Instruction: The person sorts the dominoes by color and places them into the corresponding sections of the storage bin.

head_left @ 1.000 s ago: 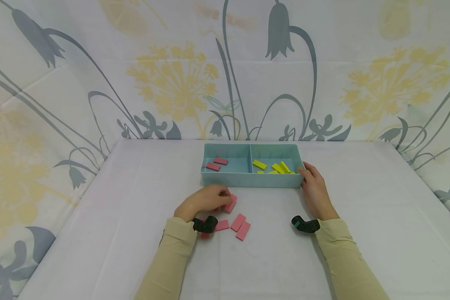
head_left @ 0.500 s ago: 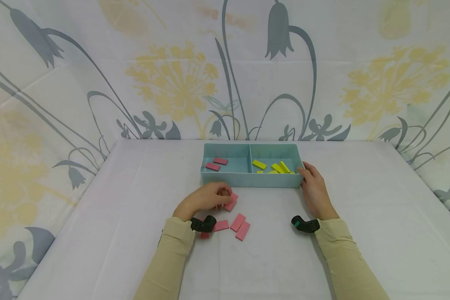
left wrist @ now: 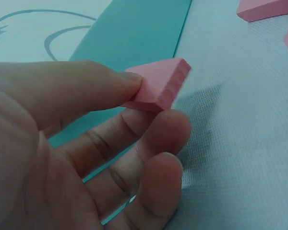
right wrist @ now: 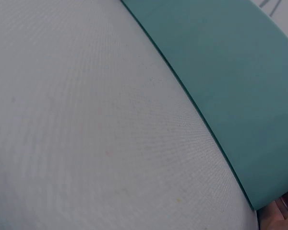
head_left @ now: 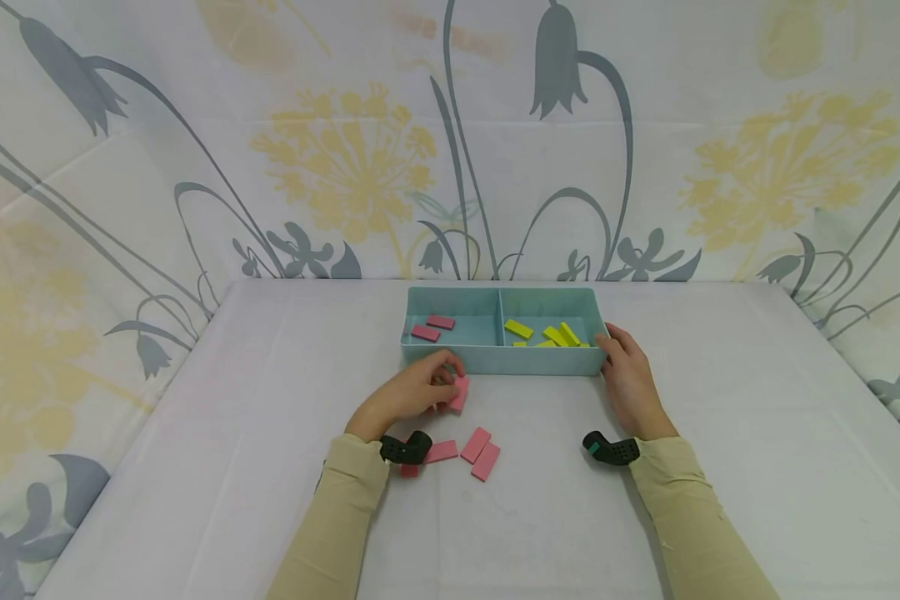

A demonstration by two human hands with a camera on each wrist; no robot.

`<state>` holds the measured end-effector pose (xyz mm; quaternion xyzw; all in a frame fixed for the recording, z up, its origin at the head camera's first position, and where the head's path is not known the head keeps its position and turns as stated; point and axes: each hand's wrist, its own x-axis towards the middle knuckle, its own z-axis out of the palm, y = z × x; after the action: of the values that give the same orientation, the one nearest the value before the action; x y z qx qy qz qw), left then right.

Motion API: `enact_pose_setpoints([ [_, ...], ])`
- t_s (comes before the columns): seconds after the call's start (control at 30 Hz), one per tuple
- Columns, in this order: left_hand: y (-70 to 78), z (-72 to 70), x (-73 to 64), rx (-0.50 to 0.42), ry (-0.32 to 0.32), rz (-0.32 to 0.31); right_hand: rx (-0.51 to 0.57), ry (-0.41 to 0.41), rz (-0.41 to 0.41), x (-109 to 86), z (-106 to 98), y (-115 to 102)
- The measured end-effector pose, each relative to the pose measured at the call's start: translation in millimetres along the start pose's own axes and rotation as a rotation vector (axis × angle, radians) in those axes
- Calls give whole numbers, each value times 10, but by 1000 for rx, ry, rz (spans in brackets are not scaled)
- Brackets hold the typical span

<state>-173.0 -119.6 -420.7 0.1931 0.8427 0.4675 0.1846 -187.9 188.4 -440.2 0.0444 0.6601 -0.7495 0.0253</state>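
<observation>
My left hand pinches a flat pink block between thumb and fingers. It holds the block raised above the cloth, just in front of the teal two-compartment box. My right hand grips the box's front right corner, thumb at the rim and fingers along the side; only a bit of it shows in the right wrist view. Two pink blocks lie in the left compartment. Several yellow blocks lie in the right one, some partly hidden by the front wall.
Several more pink blocks lie on the white cloth between the forearms, one partly hidden beneath the left wrist's camera. Behind the box hangs a flower-printed curtain.
My left hand has lifted the pink block off the cloth and moved it slightly up toward the box. The right hand and the box have stayed put.
</observation>
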Motion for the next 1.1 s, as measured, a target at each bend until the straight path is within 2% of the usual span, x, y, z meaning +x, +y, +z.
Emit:
enact_pose_setpoints([
  [0.43, 25, -8, -7, -7, 9, 7, -3, -4, 5, -7, -4, -2],
  [0.9, 53, -64, -28, -144, 67, 28, 1, -5, 11, -8, -1, -8],
  [1.1, 42, -72, -34, -188, 130, 55, 2, -5, 11, -4, 1, -6],
])
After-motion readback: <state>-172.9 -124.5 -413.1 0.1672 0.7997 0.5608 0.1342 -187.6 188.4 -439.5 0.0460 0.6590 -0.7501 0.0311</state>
